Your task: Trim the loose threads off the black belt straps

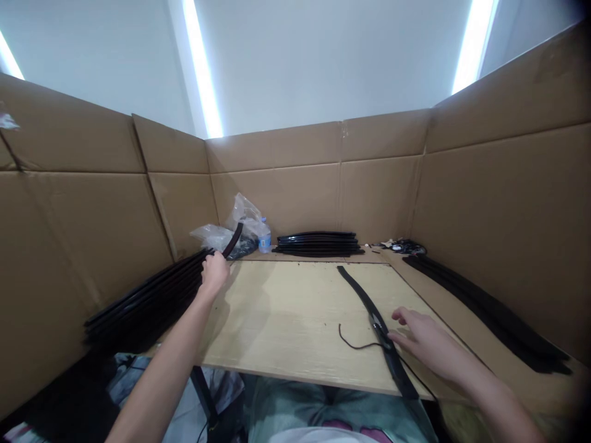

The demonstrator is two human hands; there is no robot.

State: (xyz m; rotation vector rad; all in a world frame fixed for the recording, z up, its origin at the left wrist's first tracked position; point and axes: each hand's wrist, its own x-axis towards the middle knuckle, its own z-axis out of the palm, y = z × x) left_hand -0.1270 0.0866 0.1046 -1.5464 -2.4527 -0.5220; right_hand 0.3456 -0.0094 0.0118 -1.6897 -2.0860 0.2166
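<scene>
At the far end of the left pile of black strips (152, 295), my left hand (215, 271) is closed around one black strip (233, 240), whose end sticks up past my fingers. Another long black strip (360, 292) lies along the right part of the board, its near end over the front edge. Across its middle rests a small tool with metal blades, probably snips (379, 326), and a thin dark cord (357, 347) runs out beside it. My right hand (418, 338) hovers just right of the tool, thumb and fingers apart, holding nothing.
Cardboard walls (277, 191) enclose the pale wooden board (277, 320) on three sides. A stack of black strips (318, 243), a water bottle (265, 237) and clear plastic bags (240, 215) stand along the back. More black strips (484, 314) lie at right, near a dark tangle (406, 247).
</scene>
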